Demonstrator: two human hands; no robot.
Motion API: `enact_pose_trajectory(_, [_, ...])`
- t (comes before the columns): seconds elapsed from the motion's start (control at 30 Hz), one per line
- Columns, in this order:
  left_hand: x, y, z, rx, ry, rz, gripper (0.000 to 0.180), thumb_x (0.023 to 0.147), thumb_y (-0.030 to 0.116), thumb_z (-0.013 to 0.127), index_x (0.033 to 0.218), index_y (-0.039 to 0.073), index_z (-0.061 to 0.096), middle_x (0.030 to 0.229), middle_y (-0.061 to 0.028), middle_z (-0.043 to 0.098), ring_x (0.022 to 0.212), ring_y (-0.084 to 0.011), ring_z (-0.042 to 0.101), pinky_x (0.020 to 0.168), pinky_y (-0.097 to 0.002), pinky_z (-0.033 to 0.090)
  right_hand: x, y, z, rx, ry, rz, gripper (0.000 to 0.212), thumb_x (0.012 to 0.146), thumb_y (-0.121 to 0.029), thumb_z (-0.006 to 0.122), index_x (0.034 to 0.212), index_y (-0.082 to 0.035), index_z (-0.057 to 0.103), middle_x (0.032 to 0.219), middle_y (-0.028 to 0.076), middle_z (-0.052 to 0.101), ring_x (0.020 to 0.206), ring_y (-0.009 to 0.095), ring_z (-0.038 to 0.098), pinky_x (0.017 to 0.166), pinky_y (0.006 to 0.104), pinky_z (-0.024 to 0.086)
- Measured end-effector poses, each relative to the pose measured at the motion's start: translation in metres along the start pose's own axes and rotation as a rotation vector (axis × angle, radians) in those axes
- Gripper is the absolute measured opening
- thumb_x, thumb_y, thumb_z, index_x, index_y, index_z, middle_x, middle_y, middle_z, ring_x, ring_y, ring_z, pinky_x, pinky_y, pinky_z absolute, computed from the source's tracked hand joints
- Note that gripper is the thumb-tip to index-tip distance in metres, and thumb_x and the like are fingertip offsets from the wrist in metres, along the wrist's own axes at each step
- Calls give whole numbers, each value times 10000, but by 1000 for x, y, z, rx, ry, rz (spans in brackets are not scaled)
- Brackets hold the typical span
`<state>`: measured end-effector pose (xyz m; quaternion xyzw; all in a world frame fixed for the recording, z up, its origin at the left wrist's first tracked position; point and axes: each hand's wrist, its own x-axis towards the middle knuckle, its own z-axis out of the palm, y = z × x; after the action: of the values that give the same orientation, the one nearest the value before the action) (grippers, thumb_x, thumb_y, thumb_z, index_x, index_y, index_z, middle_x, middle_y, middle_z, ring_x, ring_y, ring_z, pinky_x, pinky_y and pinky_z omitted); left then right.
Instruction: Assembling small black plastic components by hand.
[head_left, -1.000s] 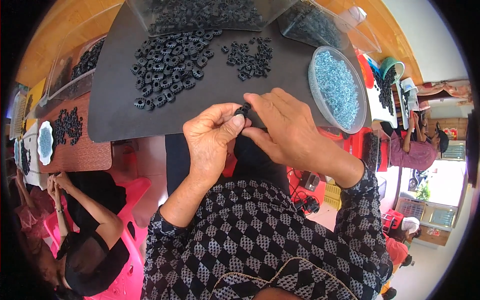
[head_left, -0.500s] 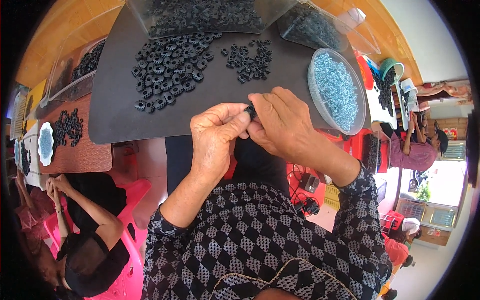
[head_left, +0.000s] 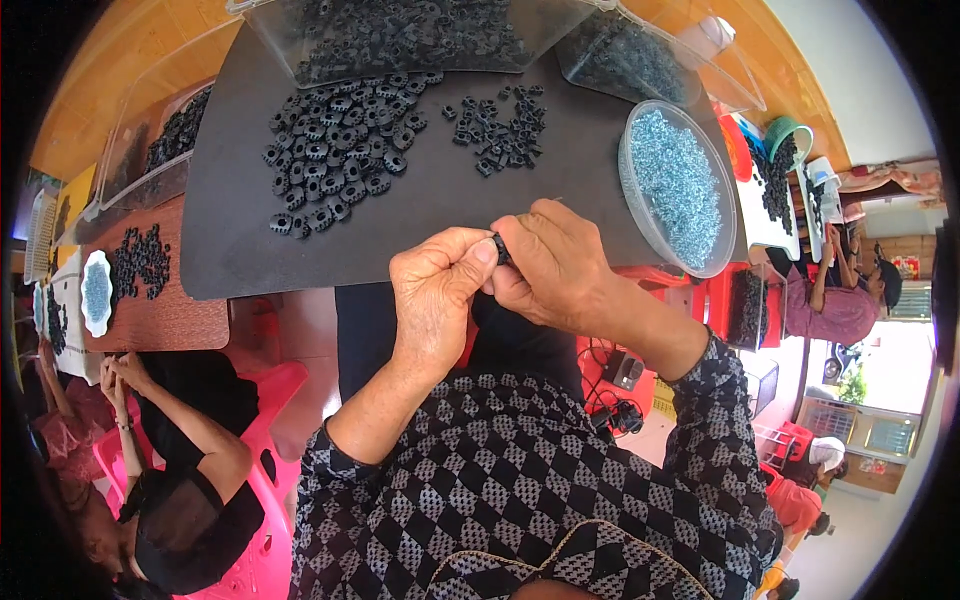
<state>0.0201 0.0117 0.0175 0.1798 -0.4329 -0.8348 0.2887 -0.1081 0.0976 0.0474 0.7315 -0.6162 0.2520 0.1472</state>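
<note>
My left hand (head_left: 432,295) and my right hand (head_left: 556,268) meet over the near edge of the dark table (head_left: 225,220). Between their pinched fingertips is a small black plastic part (head_left: 502,249), mostly covered by the fingers. Beyond my left hand lies a spread of black oval pieces with openings (head_left: 335,150). A smaller group of little black pieces (head_left: 500,130) sits further back, past the fingertips. On the right stands a round clear bowl (head_left: 633,200) full of tiny bluish, shiny pieces, perhaps springs.
Two clear bins (head_left: 430,70) of black parts stand along the back, one partly behind the bowl (head_left: 633,200). At left, a person sits on a pink chair (head_left: 262,520) by a reddish-brown table (head_left: 190,318) with black parts. Red stools and other people are at right.
Both hands keep their pinch on the black part, the right hand slightly lower and turned a little. The whole view has shifted slightly.
</note>
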Motion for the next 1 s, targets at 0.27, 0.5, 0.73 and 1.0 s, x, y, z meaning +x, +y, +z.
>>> enact_pose_trajectory(0.27, [3,3,4,145,-31,18,131,895,52,597,874,-61,660,766,-30,617,653,-67,518,602,-203,429,-4,4,-4,-8,48,-6,363,620,-79,676,926,58,537,719,111,496,648,273,500,585,369,450])
enact_pose_trajectory(0.5, [50,35,-13,1166,34,782,176,781,36,649,957,29,662,831,-88,649,738,-253,566,668,-332,443,28,66,-74,-187,181,360,363,705,-91,688,1048,-16,593,723,104,543,626,233,553,575,345,461])
enact_pose_trajectory(0.73, [122,36,-12,1734,-184,1078,118,657,64,600,762,21,633,730,-76,590,782,-250,519,777,-394,365,88,164,-116,-577,120,494,227,728,-109,550,901,23,613,851,250,632,811,409,617,686,465,471])
enact_pose_trajectory(1.0, [127,26,6,1755,-370,873,147,642,-46,559,768,16,603,748,-128,573,814,-308,538,768,-390,410,92,210,-97,-552,-81,654,205,699,-135,598,814,26,650,780,292,619,789,435,622,715,495,479])
